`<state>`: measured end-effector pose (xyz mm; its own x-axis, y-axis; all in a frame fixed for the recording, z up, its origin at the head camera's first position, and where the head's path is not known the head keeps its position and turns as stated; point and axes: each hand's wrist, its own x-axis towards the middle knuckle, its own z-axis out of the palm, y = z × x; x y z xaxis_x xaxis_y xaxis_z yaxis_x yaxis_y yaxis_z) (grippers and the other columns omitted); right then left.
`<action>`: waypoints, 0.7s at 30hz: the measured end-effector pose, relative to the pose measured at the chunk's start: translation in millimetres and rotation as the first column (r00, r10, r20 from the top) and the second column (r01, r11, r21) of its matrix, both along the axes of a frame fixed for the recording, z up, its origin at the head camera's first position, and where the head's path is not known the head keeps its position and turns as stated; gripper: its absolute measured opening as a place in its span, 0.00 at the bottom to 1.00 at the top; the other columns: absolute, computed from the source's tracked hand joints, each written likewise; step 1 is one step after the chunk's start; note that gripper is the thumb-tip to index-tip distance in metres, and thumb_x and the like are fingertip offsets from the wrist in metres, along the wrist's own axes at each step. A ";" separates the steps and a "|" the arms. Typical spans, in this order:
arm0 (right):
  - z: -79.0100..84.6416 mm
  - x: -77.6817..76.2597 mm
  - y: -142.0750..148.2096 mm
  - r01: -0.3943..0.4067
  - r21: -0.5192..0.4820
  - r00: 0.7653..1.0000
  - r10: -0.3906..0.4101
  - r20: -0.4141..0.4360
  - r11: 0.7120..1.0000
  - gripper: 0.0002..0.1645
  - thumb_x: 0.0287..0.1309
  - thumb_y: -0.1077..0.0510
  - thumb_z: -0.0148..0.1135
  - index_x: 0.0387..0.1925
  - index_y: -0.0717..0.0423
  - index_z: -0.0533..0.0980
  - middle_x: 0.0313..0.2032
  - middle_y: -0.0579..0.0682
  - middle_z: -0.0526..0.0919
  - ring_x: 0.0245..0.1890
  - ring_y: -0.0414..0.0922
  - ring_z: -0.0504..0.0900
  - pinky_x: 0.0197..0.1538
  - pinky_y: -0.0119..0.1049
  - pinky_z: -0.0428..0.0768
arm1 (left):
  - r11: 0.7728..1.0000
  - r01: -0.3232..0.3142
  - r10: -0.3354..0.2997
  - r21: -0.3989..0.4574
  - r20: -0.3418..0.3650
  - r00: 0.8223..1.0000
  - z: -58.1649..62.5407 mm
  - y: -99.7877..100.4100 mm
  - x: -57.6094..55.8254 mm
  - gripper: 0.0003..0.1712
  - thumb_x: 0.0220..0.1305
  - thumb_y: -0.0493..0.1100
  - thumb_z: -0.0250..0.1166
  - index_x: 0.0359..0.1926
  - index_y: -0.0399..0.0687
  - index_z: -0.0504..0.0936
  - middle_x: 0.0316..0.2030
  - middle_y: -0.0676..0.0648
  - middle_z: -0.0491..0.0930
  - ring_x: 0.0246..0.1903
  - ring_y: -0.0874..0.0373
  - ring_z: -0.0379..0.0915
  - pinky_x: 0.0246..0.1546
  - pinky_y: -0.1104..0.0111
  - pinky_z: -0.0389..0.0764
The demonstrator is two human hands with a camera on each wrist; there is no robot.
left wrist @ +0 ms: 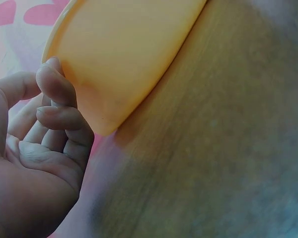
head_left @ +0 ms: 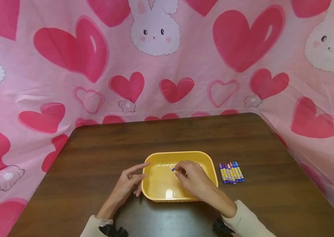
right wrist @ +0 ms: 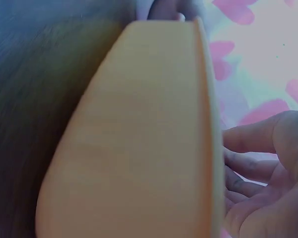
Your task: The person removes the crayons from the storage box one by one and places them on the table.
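A yellow plastic basin (head_left: 161, 191) stands on the table in front of me. Over its inside, my right hand (head_left: 195, 179) pinches a small crayon (head_left: 173, 170), of which a blue band and a pale tip show past the fingertips. The rest of the crayon is covered by the fingers. At the basin's left side is my left hand (head_left: 128, 181), its index finger stretched to the rim and its thumb close below. From the left wrist, that hand (left wrist: 44, 134) appears beside the basin wall (left wrist: 129, 54). In the right wrist view the basin wall (right wrist: 134, 134) hides what the right hand (right wrist: 268, 173) pinches.
Right of the basin, several crayons (head_left: 231, 172) in yellow wrappers lie side by side in a row. The dark brown wooden table (head_left: 110, 141) has rounded far corners. Behind and beside it hangs a pink cloth (head_left: 196, 49) printed with hearts and rabbits.
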<state>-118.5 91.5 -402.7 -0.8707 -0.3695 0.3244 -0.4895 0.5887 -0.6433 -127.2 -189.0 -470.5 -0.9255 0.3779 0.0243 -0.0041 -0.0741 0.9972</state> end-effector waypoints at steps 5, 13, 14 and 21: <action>6.7 3.1 27.0 0.088 -0.061 0.994 -0.084 0.064 0.994 0.03 0.57 0.67 0.69 0.34 0.58 0.82 0.28 0.43 0.81 0.29 0.37 0.78 0.34 0.30 0.81 | 1.000 -0.001 0.001 0.011 -0.001 1.000 1.0 -0.3 0.5 0.27 0.74 0.38 0.57 0.69 0.32 0.67 0.14 0.48 0.76 0.11 0.61 0.69 0.13 0.73 0.70; 8.3 0.5 70.9 0.248 -0.135 0.967 -0.237 0.089 0.959 0.06 0.57 0.64 0.70 0.37 0.55 0.84 0.28 0.42 0.83 0.30 0.39 0.81 0.36 0.31 0.82 | 1.000 0.000 0.000 0.017 -0.001 1.000 1.3 -2.4 0.8 0.28 0.74 0.38 0.57 0.69 0.31 0.66 0.14 0.48 0.76 0.11 0.61 0.69 0.13 0.73 0.70; 7.4 -0.2 76.5 0.263 -0.132 0.963 -0.253 0.090 0.956 0.05 0.58 0.64 0.70 0.38 0.55 0.84 0.28 0.43 0.83 0.30 0.39 0.80 0.36 0.31 0.82 | 1.000 -0.001 0.001 0.014 0.004 1.000 1.2 -2.5 0.8 0.28 0.74 0.39 0.57 0.69 0.32 0.66 0.15 0.48 0.76 0.11 0.61 0.69 0.14 0.73 0.70; 0.1 -3.5 117.1 0.375 -0.093 0.927 -0.371 0.054 0.922 0.05 0.59 0.60 0.70 0.38 0.56 0.85 0.30 0.46 0.85 0.31 0.37 0.80 0.36 0.26 0.77 | 1.000 0.002 -0.002 0.004 0.018 1.000 1.3 -2.1 1.3 0.28 0.74 0.40 0.58 0.70 0.35 0.67 0.14 0.48 0.76 0.12 0.60 0.68 0.14 0.72 0.71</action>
<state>-122.0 208.6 -402.6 -0.9506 0.0168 0.3101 -0.2235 0.6563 -0.7207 -125.9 -191.2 -469.2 -0.9249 0.3800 0.0095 -0.0220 -0.0783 0.9967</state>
